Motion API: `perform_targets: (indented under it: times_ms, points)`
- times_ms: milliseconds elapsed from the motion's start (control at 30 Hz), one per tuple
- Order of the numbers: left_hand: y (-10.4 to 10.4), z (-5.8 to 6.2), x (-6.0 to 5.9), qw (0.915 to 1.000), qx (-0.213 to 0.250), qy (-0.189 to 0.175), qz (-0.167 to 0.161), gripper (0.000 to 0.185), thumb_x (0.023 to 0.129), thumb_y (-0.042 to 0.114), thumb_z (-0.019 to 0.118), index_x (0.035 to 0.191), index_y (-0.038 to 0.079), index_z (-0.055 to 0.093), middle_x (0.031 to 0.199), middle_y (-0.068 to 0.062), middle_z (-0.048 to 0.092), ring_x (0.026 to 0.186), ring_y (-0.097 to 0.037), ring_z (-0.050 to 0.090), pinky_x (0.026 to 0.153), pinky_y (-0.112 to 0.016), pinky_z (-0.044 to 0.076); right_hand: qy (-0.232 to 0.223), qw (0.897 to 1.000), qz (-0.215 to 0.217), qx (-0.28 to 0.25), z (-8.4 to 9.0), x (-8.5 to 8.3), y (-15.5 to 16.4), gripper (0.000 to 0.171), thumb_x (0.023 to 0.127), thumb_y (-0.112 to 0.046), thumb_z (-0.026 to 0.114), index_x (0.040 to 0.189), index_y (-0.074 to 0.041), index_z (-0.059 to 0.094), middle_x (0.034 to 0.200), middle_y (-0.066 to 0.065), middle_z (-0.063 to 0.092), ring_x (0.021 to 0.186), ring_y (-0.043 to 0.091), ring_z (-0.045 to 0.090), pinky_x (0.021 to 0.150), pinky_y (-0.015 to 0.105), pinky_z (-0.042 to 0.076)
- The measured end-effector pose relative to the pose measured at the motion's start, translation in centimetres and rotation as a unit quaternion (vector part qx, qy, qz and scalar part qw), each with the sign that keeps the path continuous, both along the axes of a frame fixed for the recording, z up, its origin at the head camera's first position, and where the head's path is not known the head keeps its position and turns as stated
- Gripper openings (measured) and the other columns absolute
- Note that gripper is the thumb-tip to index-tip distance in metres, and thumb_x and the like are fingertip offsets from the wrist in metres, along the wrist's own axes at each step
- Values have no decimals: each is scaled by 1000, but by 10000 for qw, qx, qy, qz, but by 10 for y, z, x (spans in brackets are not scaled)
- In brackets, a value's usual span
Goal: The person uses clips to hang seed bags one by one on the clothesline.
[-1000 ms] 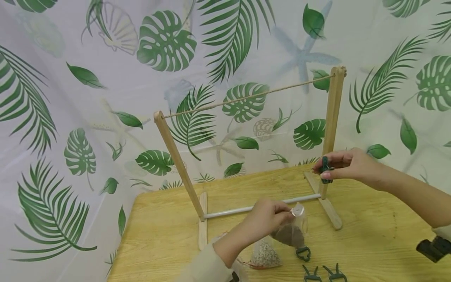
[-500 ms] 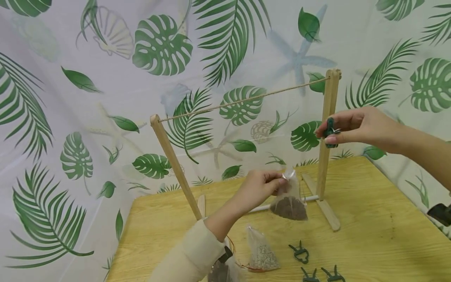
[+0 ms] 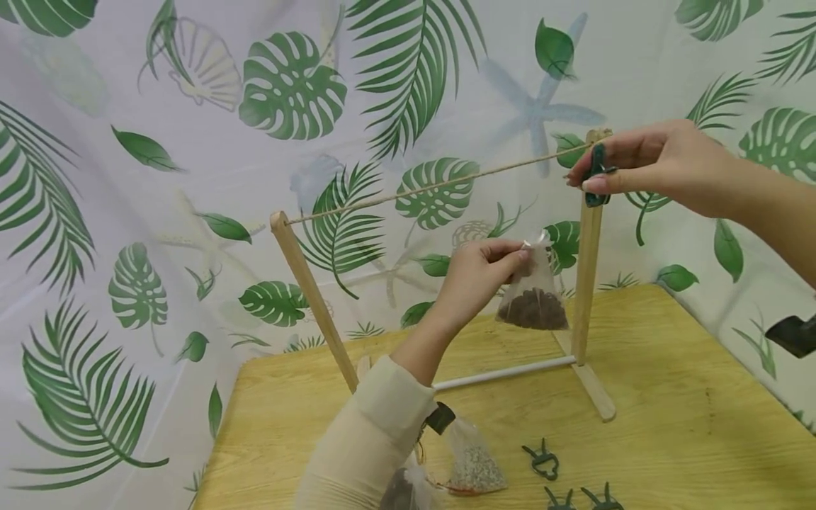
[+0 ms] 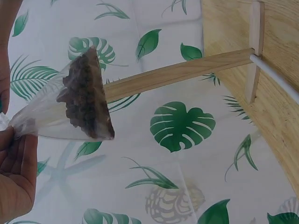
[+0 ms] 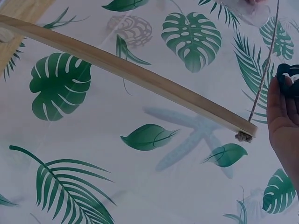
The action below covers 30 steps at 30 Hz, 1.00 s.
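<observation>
Green clip (image 3: 596, 176) sits pinched between the thumb and curled fingers (image 3: 596, 185) of the right hand (image 3: 656, 166), held high at the right end of the twine (image 3: 433, 185), just beside the top of the right wooden post (image 3: 589, 269). From the right wrist view the clip (image 5: 288, 80) shows only as a dark edge above the fingertips, close to the twine (image 5: 262, 70) and to the knotted end of the post (image 5: 135, 74); whether it touches the twine cannot be told.

The left hand (image 3: 479, 273) is raised in the middle of the scene, under the twine, its thumb and fingers (image 3: 510, 249) pressed together on the top of a clear bag of dark brown bits (image 3: 534, 301). The bag hangs free below the pinch, well above the bench (image 3: 669, 418) and just left of the right post. In the left wrist view the bag (image 4: 79, 105) stretches out from the fingertips (image 4: 18, 154), its filling gathered at the wide end.

The rack stands on the far part of the bench: a leaning left post (image 3: 312, 301), the right post, a white rod (image 3: 503, 373) low between them, and the twine slanting up to the right. At the near edge lie a bag of pale grains (image 3: 474, 460) and three spare green clips (image 3: 545, 462), partly cut off by the frame. A leaf-print cloth (image 3: 159, 212) hangs behind everything.
</observation>
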<state>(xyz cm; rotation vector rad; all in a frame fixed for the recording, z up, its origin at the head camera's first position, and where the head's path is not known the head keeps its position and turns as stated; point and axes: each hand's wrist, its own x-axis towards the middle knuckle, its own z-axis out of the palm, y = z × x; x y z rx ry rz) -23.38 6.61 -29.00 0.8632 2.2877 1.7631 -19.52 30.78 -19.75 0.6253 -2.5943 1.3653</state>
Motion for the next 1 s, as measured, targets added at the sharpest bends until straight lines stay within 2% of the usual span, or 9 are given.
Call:
perform_targets:
  times_ms: [167, 300, 400, 500, 667, 733, 800, 900, 1000]
  points:
    - [17, 9, -11, 9977, -126, 664, 101, 19, 93, 20, 62, 104, 8, 72, 84, -1, 71, 68, -6, 62, 62, -20, 50, 64, 9998, -190, -87, 10, -8, -3, 23, 91, -8, 62, 113, -2, 64, 106, -7, 70, 104, 7, 59, 84, 14, 40]
    - [27, 15, -19, 9945, -15, 970, 396, 18, 92, 20, 63, 100, 7, 73, 85, -3, 72, 67, -4, 62, 60, -18, 50, 161, 9989, -411, -162, 17, -15, -9, 22, 91, -13, 64, 112, -9, 67, 104, -10, 69, 104, 7, 56, 84, 12, 38]
    - [33, 19, -24, 9932, 155, 1011, 560, 19, 92, 20, 63, 101, 7, 73, 85, -3, 72, 65, -7, 62, 58, -19, 50, 289, 9976, -514, -359, 21, -19, -14, 19, 90, -15, 65, 108, -12, 71, 103, -10, 69, 104, 9, 53, 84, 12, 37]
    - [37, 22, -27, 9939, 218, 909, 581, 21, 93, 22, 61, 104, 8, 73, 85, -2, 72, 68, -11, 63, 59, -19, 49, 366, 9956, -401, -765, 25, -25, -16, 17, 90, -12, 65, 104, -10, 73, 103, -6, 71, 106, 12, 53, 85, 14, 39]
    - [44, 24, -31, 9952, 288, 673, 647, 22, 95, 23, 59, 106, 9, 72, 89, -1, 72, 77, -6, 65, 66, -16, 50, 522, 9915, -76, -1188, 27, -35, -21, 17, 88, -5, 65, 101, 4, 71, 101, -3, 72, 107, 15, 55, 83, 17, 45]
    - [47, 23, -33, 9951, 325, 611, 708, 22, 95, 24, 59, 107, 10, 71, 91, -1, 72, 78, -3, 64, 67, -16, 50, 528, 9912, -71, -1215, 27, -38, -23, 18, 88, -5, 66, 101, 7, 70, 100, -5, 72, 107, 15, 55, 83, 17, 45]
    - [50, 22, -35, 9947, 308, 599, 778, 23, 95, 25, 59, 108, 11, 71, 94, 1, 71, 80, -2, 63, 67, -15, 50, 485, 9921, -201, -1142, 28, -41, -23, 19, 87, -7, 67, 100, 6, 71, 99, -7, 71, 107, 15, 54, 82, 17, 44]
    - [53, 21, -38, 9928, 309, 710, 913, 23, 95, 26, 59, 108, 12, 72, 95, 2, 71, 80, -2, 62, 66, -15, 49, 342, 9942, -402, -941, 30, -45, -23, 20, 86, -12, 69, 100, 2, 72, 98, -10, 71, 106, 14, 51, 78, 20, 40]
    - [57, 22, -41, 9909, 334, 834, 1005, 23, 95, 26, 59, 108, 13, 72, 95, 2, 71, 79, -2, 62, 65, -14, 48, 269, 9956, -430, -788, 31, -47, -23, 19, 85, -12, 71, 99, 1, 73, 96, -10, 72, 102, 15, 52, 75, 24, 39]
